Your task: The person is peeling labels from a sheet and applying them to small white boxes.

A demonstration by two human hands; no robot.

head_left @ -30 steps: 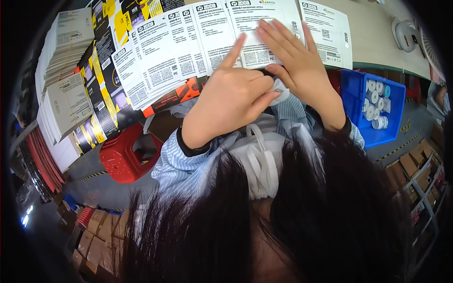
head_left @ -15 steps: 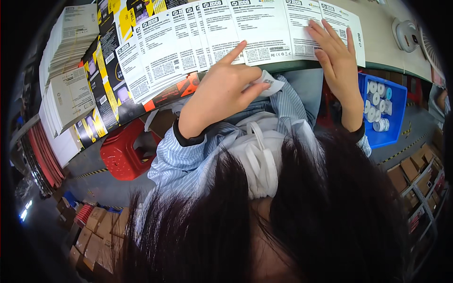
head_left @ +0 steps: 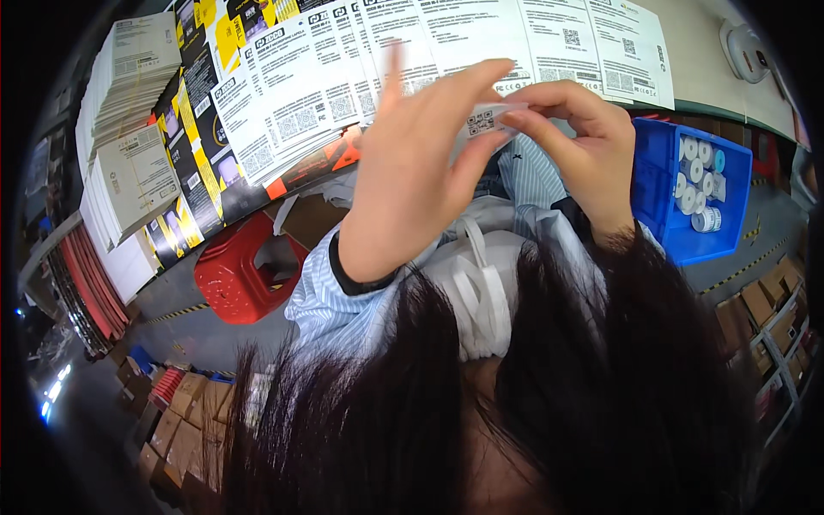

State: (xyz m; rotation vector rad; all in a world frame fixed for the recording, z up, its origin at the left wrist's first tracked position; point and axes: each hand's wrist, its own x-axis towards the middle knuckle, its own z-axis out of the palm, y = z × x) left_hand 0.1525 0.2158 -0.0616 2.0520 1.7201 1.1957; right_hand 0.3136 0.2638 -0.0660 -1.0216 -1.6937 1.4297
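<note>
A small white strip of labels (head_left: 482,123) with printed square codes is held up between my hands, in front of the table edge. My right hand (head_left: 588,142) pinches its right end between thumb and fingertips. Around the left part of the strip closes my left hand (head_left: 421,163), thumb below it; one finger points up and is blurred. The strip's far part is hidden behind my left fingers. Beyond my hands, white printed sheets (head_left: 468,30) lie overlapping in a fanned row on the table.
A stack of small printed cards (head_left: 137,47) stands at the left, beside black-and-yellow printed packaging (head_left: 196,112). A blue bin (head_left: 657,184) with white rolls hangs low at the right. There is a red stool (head_left: 236,270) below the table and a small fan (head_left: 745,53) at the far right.
My right hand has left the sheets on the right and come in to pinch the label strip. My left hand has lifted toward me with the strip.
</note>
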